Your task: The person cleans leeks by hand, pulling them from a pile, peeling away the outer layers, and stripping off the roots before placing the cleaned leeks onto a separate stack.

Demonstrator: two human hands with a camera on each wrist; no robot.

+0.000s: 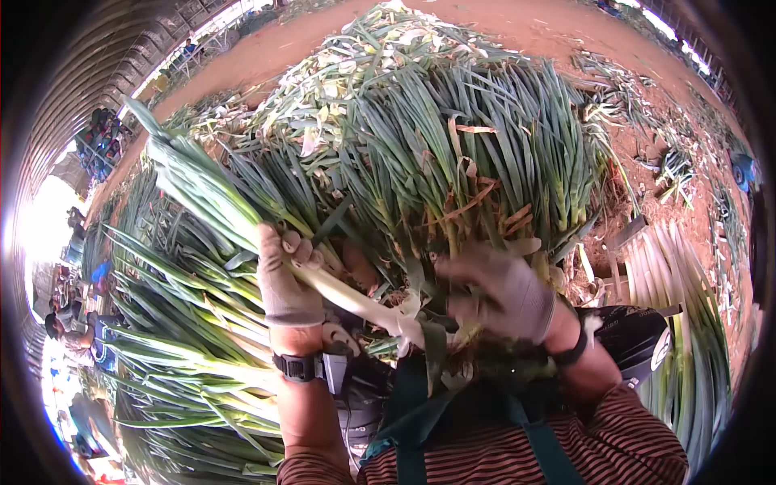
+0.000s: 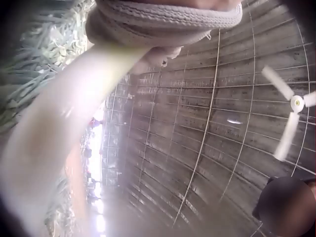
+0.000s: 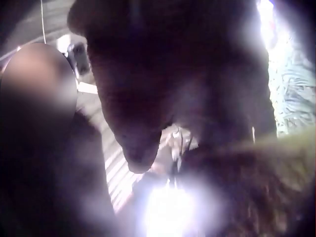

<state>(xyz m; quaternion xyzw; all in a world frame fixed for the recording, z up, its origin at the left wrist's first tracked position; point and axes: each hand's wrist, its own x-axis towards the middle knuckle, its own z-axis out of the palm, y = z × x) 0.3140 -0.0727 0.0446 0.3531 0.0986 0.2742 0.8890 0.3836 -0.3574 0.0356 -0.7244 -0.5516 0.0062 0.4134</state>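
My left hand (image 1: 284,279), in a pale knit glove, grips a long green onion (image 1: 347,295) around its stalk. The onion's green leaves point up and left, while its white end slants down to the right, with loose peeled skin (image 1: 404,319) near it. In the left wrist view, the white stalk (image 2: 64,108) runs down from the gloved fist. My gloved right hand (image 1: 509,295) is blurred by motion, its fingers apart, beyond the onion's white end. Up close in the right wrist view, the right hand (image 3: 168,74) is mostly dark.
Bundled green onions (image 1: 477,145) stand ahead, with a heap of peeled leaves (image 1: 347,73) behind. More onions lie at the left (image 1: 194,339). Cleaned onions with white stalks (image 1: 675,299) lie at the right. Beyond is reddish dirt floor (image 1: 501,24). Another person (image 1: 77,331) is at far left.
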